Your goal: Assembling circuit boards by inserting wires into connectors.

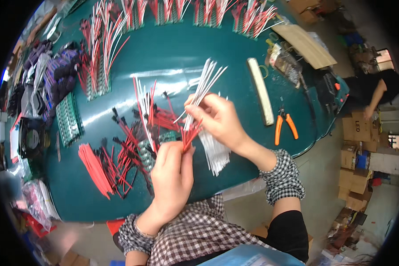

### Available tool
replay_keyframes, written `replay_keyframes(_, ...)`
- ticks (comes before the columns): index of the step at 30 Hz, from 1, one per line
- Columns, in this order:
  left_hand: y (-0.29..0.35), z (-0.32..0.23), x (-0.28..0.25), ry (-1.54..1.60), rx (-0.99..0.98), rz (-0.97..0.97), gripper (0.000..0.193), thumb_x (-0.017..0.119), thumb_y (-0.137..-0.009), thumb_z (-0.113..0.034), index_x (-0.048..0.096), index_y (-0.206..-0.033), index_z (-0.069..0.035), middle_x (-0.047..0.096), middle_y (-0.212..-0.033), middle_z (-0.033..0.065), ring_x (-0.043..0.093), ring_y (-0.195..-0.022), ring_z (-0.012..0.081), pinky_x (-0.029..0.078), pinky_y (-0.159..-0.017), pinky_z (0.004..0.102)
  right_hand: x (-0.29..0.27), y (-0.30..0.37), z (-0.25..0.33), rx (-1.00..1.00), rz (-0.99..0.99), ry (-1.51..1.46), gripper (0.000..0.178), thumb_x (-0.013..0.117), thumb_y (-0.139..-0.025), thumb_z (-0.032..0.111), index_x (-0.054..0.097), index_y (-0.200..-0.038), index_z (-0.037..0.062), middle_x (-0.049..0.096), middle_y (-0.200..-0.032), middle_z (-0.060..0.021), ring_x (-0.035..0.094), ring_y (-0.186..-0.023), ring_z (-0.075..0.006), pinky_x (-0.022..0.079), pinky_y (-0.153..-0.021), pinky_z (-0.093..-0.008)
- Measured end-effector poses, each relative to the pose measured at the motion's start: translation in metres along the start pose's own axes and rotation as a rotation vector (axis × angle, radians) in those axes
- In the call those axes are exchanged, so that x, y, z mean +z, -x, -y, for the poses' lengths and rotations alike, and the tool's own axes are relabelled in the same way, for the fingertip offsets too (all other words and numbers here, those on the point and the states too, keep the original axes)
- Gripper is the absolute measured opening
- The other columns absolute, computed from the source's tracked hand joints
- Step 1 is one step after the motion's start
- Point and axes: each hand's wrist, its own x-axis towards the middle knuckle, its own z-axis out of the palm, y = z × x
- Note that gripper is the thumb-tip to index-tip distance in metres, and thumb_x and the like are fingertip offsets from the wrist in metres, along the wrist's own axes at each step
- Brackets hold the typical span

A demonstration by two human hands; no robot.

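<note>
My left hand [172, 177] pinches a small bunch of red wires [189, 135] above a green circuit board [151, 150] on the dark green table [173, 53]. My right hand [219, 119] holds a fan of thin white wires [204, 86] that points up and to the right, its fingertips meeting the red bunch. Beneath the right hand lies a bundle of white wires [215, 153]. Red and black wires [119, 164] lie in loose piles to the left of my hands.
Orange-handled pliers [284, 126] and a long pale strip [260, 91] lie to the right. Rows of wired green boards [97, 53] line the far and left edges. Cardboard boxes [357, 146] stand on the floor at right, where another person [379, 88] bends over.
</note>
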Motion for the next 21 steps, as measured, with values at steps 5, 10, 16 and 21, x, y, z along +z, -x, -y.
replay_keyframes(5,-0.011,0.004,-0.007,0.031,-0.033,-0.056,0.012,0.068,-0.084,0.001,0.058,-0.092,0.002,0.06,-0.079,0.0133,0.063,-0.064,0.023,0.05,-0.055,0.03,0.0,-0.002,0.004,-0.117,-0.073,-0.056,0.017,0.067,-0.09,0.013,0.066,-0.098,-0.0024,0.065,-0.078,-0.0043,0.058,-0.064,-0.0049,0.047,-0.055,-0.0224)
replay_keyframes(10,-0.014,0.007,-0.007,0.013,-0.101,-0.064,0.014,0.068,-0.084,0.001,0.057,-0.092,0.003,0.063,-0.08,0.0104,0.066,-0.063,0.0147,0.053,-0.053,0.0253,0.006,-0.005,-0.012,-0.265,-0.056,0.029,0.017,0.068,-0.087,0.011,0.066,-0.097,-0.0035,0.067,-0.084,-0.0108,0.064,-0.065,-0.0115,0.052,-0.057,-0.0254)
replay_keyframes(16,-0.003,0.009,-0.011,0.073,-0.139,-0.108,0.011,0.065,-0.087,0.002,0.058,-0.094,0.003,0.067,-0.085,0.01,0.068,-0.069,0.0104,0.054,-0.056,0.0232,0.01,0.003,-0.003,-0.293,-0.044,0.164,0.015,0.066,-0.088,0.008,0.064,-0.097,-0.0046,0.065,-0.084,-0.0094,0.065,-0.067,-0.0143,0.051,-0.058,-0.0254)
replay_keyframes(21,-0.003,0.009,-0.014,0.147,-0.229,-0.111,0.01,0.062,-0.089,0.003,0.058,-0.099,0.004,0.069,-0.09,0.009,0.068,-0.078,0.0096,0.055,-0.066,0.0219,0.012,0.002,-0.011,-0.339,-0.069,0.235,0.016,0.067,-0.087,0.014,0.063,-0.09,-0.0015,0.062,-0.074,-0.011,0.062,-0.06,-0.022,0.048,-0.055,-0.0324)
